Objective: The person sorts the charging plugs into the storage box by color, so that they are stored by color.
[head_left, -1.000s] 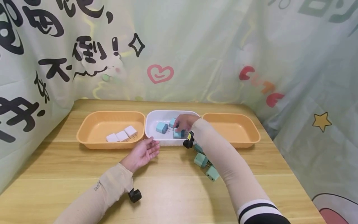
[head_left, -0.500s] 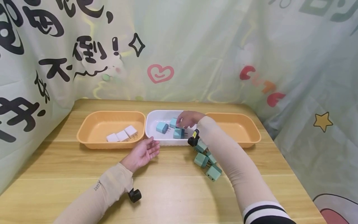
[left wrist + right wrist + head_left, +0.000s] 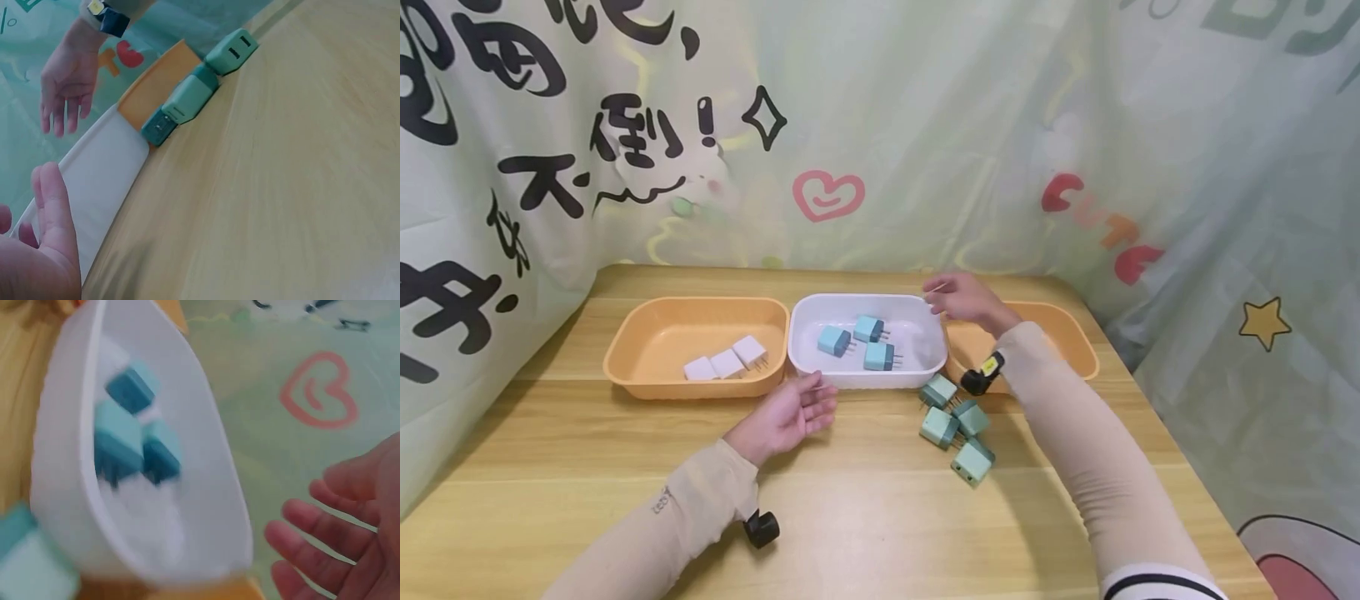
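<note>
My right hand (image 3: pixel 964 298) hovers above the seam between the white tray (image 3: pixel 917 379) and the right orange tray (image 3: pixel 1063 379), fingers relaxed and holding nothing. Three blue charger plugs (image 3: pixel 878 357) lie inside the white tray, prongs pointing right. Near the front edge of that tray, my left hand (image 3: pixel 784 417) rests palm up with loose fingers and nothing in it. Several green charger plugs (image 3: pixel 973 461) are clustered on the table in front of the trays, below my right wrist. The right wrist view shows the right hand (image 3: pixel 344 531) apart from the white tray.
At left stands another orange tray (image 3: pixel 655 387) with three white charger plugs (image 3: pixel 727 363) in it. All three trays line up side by side across the wooden table (image 3: pixel 865 517). A printed curtain (image 3: pixel 925 150) hangs behind.
My right hand has lifted away from the blue plugs in the white tray and moved right, leaving all three in view. The left hand has barely moved.
</note>
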Available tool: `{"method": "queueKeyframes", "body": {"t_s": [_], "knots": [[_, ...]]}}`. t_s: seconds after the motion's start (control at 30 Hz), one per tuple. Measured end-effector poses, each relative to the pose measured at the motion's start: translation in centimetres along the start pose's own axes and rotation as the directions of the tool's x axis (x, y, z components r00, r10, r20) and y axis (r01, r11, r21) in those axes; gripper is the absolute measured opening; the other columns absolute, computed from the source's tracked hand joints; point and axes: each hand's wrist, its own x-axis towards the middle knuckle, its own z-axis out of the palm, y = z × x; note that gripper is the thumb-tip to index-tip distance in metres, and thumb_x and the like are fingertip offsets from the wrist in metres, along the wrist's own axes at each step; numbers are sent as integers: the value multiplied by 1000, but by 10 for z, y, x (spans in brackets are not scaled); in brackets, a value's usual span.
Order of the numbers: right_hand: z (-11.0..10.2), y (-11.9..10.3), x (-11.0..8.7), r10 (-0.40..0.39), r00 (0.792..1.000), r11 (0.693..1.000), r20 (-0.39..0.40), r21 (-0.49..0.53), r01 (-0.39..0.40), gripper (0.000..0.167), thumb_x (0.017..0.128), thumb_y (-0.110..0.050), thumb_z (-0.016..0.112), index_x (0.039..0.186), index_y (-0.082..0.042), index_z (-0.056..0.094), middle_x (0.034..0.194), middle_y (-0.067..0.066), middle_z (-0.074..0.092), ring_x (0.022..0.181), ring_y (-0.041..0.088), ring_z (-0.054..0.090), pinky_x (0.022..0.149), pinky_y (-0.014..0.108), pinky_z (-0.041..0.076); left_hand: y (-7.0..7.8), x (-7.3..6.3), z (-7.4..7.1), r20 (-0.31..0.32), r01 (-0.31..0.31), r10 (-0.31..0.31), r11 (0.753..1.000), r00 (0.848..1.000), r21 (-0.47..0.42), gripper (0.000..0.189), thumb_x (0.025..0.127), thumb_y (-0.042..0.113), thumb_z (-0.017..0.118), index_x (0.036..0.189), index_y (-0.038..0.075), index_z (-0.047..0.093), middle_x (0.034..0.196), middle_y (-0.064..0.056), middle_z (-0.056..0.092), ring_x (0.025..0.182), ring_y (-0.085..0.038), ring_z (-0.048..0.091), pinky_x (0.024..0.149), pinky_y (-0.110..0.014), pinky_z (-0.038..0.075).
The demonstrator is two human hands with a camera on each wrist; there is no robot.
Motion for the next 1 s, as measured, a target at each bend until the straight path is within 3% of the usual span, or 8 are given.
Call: {"method": "queueKeyframes", "body": {"t_s": [0.13,0.23,0.33,0.43,0.53,0.73,0.9,1.0], "knots": [[-28,23,-15,54,990,990,-127,135,-37,37,100,-15,51,131,5,51,129,26,55,112,39,58,94,46,52,-4,1,6,12,20,-20,998,1000,62,20,104,19,42,117,3,43,109,-12,58,87,-17,61,87,-34,55],[-48,45,-29,96,972,980,-216,190,-54,39,101,-18,49,132,6,51,126,25,57,106,31,63,86,35,56,-8,3,11,20,36,-38,993,999,109,30,103,18,44,127,0,41,122,-19,54,95,-21,61,94,-40,52],[-67,67,-46,125,947,967,-295,251,-49,39,101,-16,48,131,9,49,107,11,65,92,17,68,73,24,57,-13,6,17,41,52,-58,988,997,142,37,102,18,46,132,-3,38,129,-23,51,98,-24,60,98,-44,50],[-84,86,-63,146,927,953,-346,300,-38,35,101,-15,46,126,8,50,87,-11,62,78,6,67,64,18,56,-16,9,24,60,70,-82,982,995,177,39,102,18,48,133,-4,37,129,-24,52,97,-24,61,97,-45,50],[-98,105,-79,173,920,943,-351,330,-52,27,102,-18,45,119,2,51,80,-19,58,74,2,64,63,17,56,-20,11,33,78,84,-105,969,991,232,40,102,18,48,133,-5,38,128,-25,53,97,-26,62,95,-45,52],[-115,139,-109,262,914,915,-311,382,-132,20,104,-24,41,114,-10,49,82,-20,58,75,3,63,67,20,56,-30,16,50,100,105,-148,932,984,348,39,101,18,49,133,-4,43,125,-25,57,103,-33,62,87,-46,56],[-116,158,-123,339,884,891,-323,412,-191,19,102,-24,44,115,-12,51,93,-12,56,72,6,60,66,21,56,-37,23,59,128,95,-154,921,980,379,40,101,18,50,135,-2,44,122,-24,58,103,-34,62,85,-47,57],[-114,164,-127,359,883,884,-302,414,-218,21,101,-22,46,118,-12,51,99,-5,52,72,8,58,69,23,56,-39,26,65,136,91,-157,913,978,399,41,100,19,51,135,-2,44,120,-23,60,102,-34,62,84,-46,57]]}}
